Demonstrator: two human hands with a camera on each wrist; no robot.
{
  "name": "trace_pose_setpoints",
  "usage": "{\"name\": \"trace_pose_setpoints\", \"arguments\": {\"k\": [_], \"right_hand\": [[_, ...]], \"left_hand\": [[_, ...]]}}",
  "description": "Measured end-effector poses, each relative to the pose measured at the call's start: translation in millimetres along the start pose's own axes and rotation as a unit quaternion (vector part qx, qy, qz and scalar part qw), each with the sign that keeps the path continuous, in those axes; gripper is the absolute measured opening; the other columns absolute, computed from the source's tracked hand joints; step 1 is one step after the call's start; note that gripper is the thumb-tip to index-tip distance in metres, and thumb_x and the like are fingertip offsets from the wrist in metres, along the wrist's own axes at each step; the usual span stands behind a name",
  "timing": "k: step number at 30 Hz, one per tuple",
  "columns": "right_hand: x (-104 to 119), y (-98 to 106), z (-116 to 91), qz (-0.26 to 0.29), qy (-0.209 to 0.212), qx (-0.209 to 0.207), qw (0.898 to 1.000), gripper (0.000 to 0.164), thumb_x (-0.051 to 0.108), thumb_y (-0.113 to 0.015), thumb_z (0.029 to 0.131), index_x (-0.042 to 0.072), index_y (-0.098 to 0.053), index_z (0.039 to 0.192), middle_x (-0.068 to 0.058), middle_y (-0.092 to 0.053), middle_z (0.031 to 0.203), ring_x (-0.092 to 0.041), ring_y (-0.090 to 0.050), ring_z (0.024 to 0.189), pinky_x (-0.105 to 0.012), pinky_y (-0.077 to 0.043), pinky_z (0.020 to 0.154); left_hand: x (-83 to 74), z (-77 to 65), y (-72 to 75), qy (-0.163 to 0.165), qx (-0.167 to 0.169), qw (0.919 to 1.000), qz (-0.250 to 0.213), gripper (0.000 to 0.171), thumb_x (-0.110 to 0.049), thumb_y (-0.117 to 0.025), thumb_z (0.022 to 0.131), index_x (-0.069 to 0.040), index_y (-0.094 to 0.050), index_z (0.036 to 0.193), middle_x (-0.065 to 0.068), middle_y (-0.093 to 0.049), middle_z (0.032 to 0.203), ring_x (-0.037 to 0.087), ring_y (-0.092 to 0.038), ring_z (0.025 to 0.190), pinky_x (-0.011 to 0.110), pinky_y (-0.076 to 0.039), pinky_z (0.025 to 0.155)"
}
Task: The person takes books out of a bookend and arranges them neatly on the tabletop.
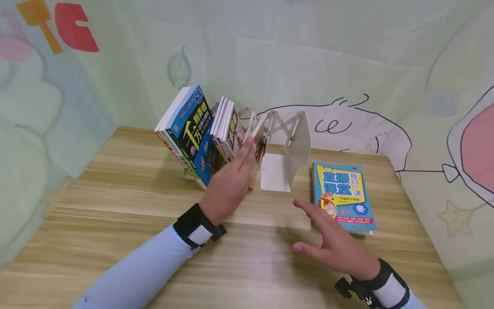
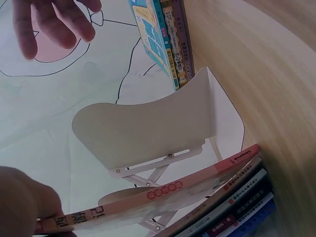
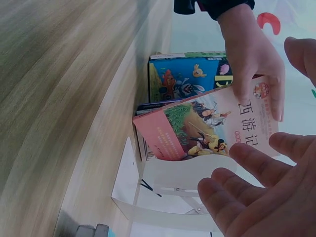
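My left hand [image 1: 227, 184] pinches a thin pink book [image 3: 163, 133] near its top end. The book stands tilted in an expandable white metal book rack [image 1: 300, 139], against other thin books [image 1: 227, 128]. Its cover pictures riders and figures, seen in the right wrist view. Further left in the rack, larger books with a blue and black cover [image 1: 193, 128] lean over. My right hand [image 1: 339, 244] hovers above the table, fingers spread and holding nothing, close to a small stack of books with a blue and yellow cover [image 1: 343, 193].
The rack's right end plate stands upright, with its flat base [image 1: 275, 171] on the wooden table [image 1: 247, 266]. A cloth backdrop [image 1: 247, 64] with cartoon drawings hangs behind and at both sides of the table.
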State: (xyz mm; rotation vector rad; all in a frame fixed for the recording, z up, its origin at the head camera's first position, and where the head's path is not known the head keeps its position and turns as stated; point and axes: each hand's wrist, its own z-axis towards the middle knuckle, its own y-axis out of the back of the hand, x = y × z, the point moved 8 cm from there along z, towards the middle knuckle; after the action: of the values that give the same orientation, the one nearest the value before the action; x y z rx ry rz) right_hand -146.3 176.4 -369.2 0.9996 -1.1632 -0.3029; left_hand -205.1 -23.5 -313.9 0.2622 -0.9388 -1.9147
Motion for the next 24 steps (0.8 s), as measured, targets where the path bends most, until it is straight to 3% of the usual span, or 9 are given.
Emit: {"name": "trace_pose_setpoints", "arguments": {"k": [4,12,14,18,24], "right_hand": [[0.1,1.7,1.7,-0.004,0.002,0.002,1.000,0.088,0.056,-0.071,0.086,0.029,-0.028,0.157,0.005,-0.039,0.157,-0.020,-0.039,0.144,-0.049,-0.044,0.109],[-3.1,0.6,1.4,0.002,-0.019,0.008,1.000,0.087,0.060,-0.069,0.086,0.029,-0.030,0.156,0.002,-0.038,0.158,-0.024,-0.039,0.144,-0.051,-0.044,0.109],[-3.3,0.6,1.0,0.001,-0.019,0.006,1.000,0.086,0.059,-0.070,0.086,0.028,-0.030,0.156,0.001,-0.038,0.158,-0.024,-0.040,0.144,-0.051,-0.044,0.109],[-4.5,0.6,0.2,-0.002,-0.023,0.003,1.000,0.084,0.058,-0.069,0.087,0.029,-0.030,0.156,0.000,-0.038,0.158,-0.026,-0.041,0.143,-0.052,-0.046,0.107],[-4.8,1.1,0.3,0.004,-0.023,-0.004,1.000,0.083,0.057,-0.069,0.087,0.028,-0.031,0.156,-0.001,-0.039,0.157,-0.026,-0.043,0.141,-0.051,-0.047,0.106]], "left_hand": [[0.0,-4.2,3.9,-0.016,0.001,0.9998,0.010,0.043,0.005,-0.053,0.099,0.008,-0.049,0.142,0.021,-0.039,0.157,0.025,-0.032,0.149,0.029,-0.047,0.105],[-1.9,-12.0,22.3,-0.036,0.007,0.9993,0.008,0.049,0.007,-0.060,0.095,0.008,-0.049,0.143,0.023,-0.038,0.156,0.027,-0.031,0.150,0.031,-0.047,0.106],[-1.8,-14.6,30.4,-0.031,0.003,0.9995,-0.009,0.052,0.002,-0.063,0.095,0.008,-0.046,0.144,0.022,-0.039,0.156,0.026,-0.033,0.149,0.030,-0.049,0.104],[-1.7,-20.0,49.5,-0.009,-0.008,0.9959,-0.090,0.061,-0.003,-0.068,0.093,0.008,-0.042,0.147,0.021,-0.039,0.157,0.025,-0.040,0.145,0.033,-0.049,0.103],[-7.1,-27.6,73.9,0.004,-0.024,0.9849,-0.171,0.057,0.005,-0.065,0.091,0.007,-0.046,0.145,0.019,-0.041,0.156,0.027,-0.051,0.136,0.035,-0.052,0.098]]}}
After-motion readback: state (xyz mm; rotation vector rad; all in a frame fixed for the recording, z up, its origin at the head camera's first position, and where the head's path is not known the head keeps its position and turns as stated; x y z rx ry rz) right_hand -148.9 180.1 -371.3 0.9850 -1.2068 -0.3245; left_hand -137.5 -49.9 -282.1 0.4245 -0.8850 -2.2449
